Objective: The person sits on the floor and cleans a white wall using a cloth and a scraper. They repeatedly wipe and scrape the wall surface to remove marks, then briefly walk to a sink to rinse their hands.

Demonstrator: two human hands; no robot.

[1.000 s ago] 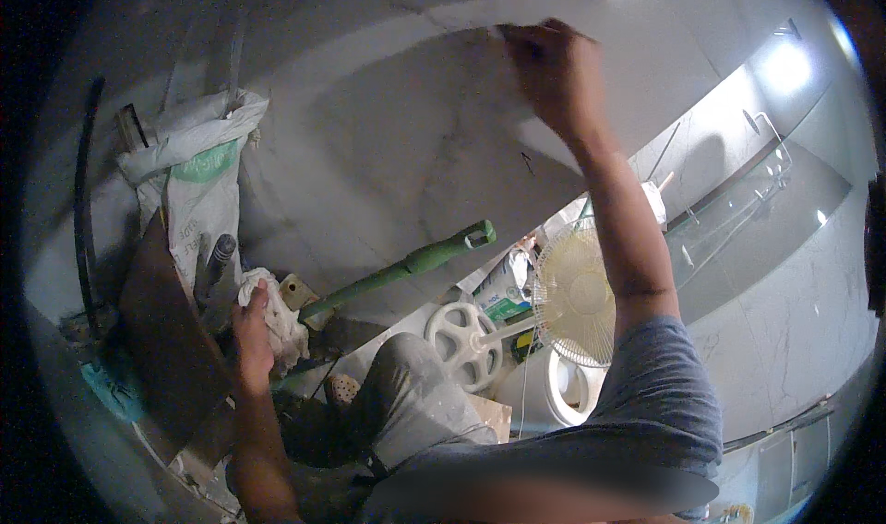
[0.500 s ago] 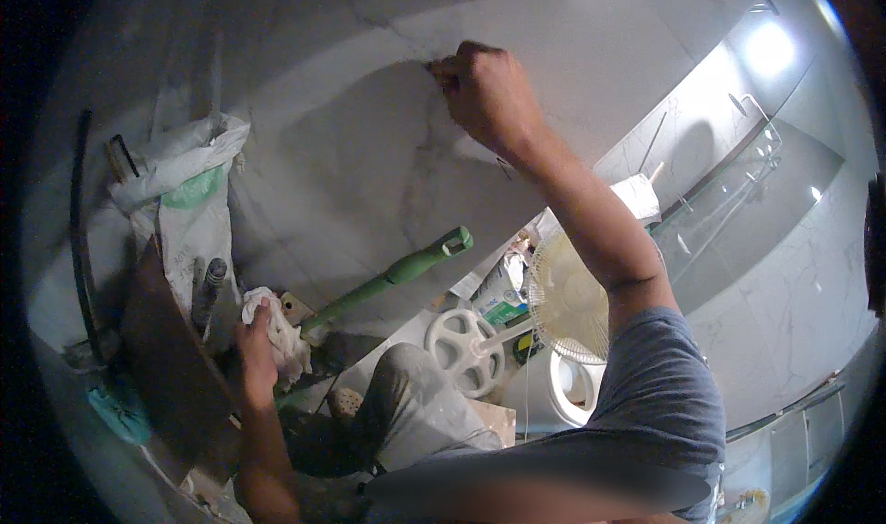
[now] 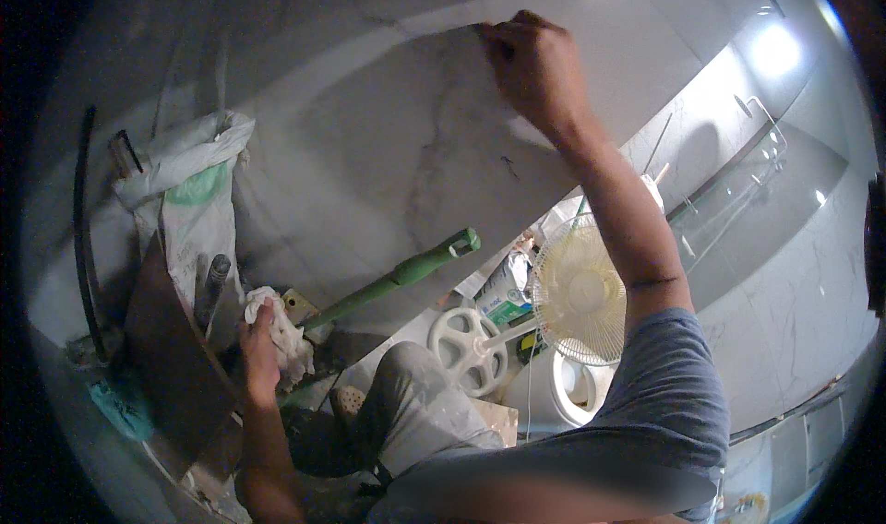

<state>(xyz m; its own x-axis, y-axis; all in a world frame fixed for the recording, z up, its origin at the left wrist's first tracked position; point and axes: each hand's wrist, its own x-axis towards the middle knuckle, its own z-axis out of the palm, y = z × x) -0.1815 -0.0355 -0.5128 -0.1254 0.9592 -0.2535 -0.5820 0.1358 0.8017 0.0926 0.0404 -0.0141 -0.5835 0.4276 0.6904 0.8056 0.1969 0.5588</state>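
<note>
My right hand (image 3: 538, 77) is raised against the grey-veined marble-look tile wall (image 3: 369, 146), its fingers closed. Whatever they pinch, if anything, is too small and dark to make out. Low at the left, my left hand (image 3: 262, 351) is closed around a crumpled whitish rag (image 3: 281, 335). Just right of the rag, a green long-handled tool (image 3: 397, 275) slants up, its lower end hidden in shadow. A white woven sack (image 3: 198, 210) with a green patch stands beyond my left hand, and a dark cylindrical handle (image 3: 217, 275) shows in front of it.
To my right are a pale standing fan (image 3: 581, 284), a white spoked wheel-like base (image 3: 466, 349) and a white bucket (image 3: 568, 390). A brown board (image 3: 171, 339) leans at the left near a teal bag (image 3: 120, 409). A glass panel (image 3: 729, 201) and bright lamp (image 3: 775, 51) are farther right.
My right hand has moved up and to the right along the wall, fingers still closed. My left hand keeps hold of the rag in nearly the same place.
</note>
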